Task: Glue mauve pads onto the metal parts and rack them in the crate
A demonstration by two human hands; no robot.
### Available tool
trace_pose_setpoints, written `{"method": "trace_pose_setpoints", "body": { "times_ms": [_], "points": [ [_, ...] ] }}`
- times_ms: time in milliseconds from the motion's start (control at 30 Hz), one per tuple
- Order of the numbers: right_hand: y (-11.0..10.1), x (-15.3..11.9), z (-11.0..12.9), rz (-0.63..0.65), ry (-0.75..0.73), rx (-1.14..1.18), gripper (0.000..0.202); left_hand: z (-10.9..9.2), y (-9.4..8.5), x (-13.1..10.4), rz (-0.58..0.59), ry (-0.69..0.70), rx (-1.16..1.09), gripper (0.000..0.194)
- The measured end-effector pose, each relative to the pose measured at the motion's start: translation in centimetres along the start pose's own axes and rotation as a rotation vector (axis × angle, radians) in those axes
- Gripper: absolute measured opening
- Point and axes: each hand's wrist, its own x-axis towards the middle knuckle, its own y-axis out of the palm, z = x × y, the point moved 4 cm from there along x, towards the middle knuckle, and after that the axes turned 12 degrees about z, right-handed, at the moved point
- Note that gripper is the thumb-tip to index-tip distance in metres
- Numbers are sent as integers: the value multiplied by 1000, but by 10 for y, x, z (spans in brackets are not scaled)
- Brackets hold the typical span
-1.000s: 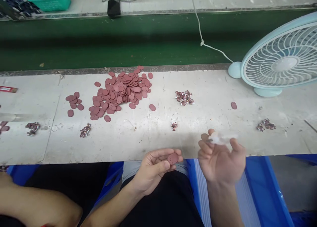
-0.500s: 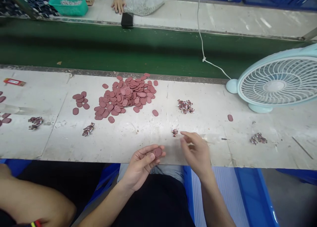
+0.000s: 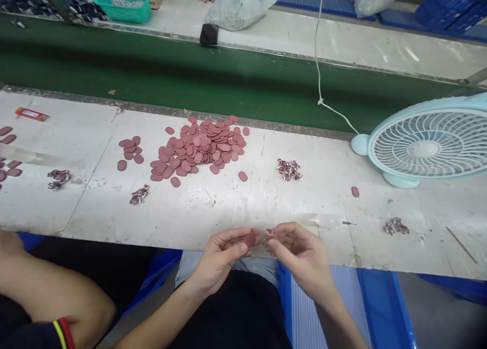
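Observation:
My left hand [image 3: 218, 262] pinches a reddish-brown oval disc [image 3: 251, 239] between thumb and fingers, just over the near table edge. Close to its right, my right hand [image 3: 304, 257] grips a small shiny brown-and-silver metal piece [image 3: 270, 232] at its fingertips; whether there is more than one is unclear. The two hands nearly meet. Beyond them lies a large heap of the same oval discs [image 3: 203, 145], with a single disc [image 3: 242, 176] apart from it. A small pile of metal pieces [image 3: 289, 170] lies farther back to the right.
A pale blue fan [image 3: 424, 148] stands at the right, its white cord [image 3: 318, 60] running across the gap. Another small metal pile [image 3: 396, 226] lies right. At lower left is a neighbour's arm [image 3: 57, 288]. A teal basket [image 3: 124, 6] stands on the far bench.
My right hand has moved left and down to my left hand, now with a metal piece in its fingertips. The small metal cluster no longer shows on the table. The camera view has tilted.

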Motion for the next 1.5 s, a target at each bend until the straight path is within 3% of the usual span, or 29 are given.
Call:
{"method": "trace_pose_setpoints", "body": {
  "times_ms": [100,233,533,700,1033,1333,1500],
  "points": [
    [19,-14,4,-47,-3,187,26,1,8,3,50,34,37,29],
    [29,-16,6,-110,-20,179,15,-1,14,6,72,80,50,27],
    [25,-17,3,-38,-14,230,16,-2,14,6,66,104,81,7],
    [23,-16,5,37,-17,302,14,-4,14,4,56,106,139,3],
    [23,-15,3,48,-13,376,9,-2,20,1,35,133,127,1],
    [26,-16,-13,-62,-57,435,12,8,22,5,7,140,215,2],
    [14,-61,-49,-141,-136,535,13,10,13,5,-1,131,490,24]
  ]
}}
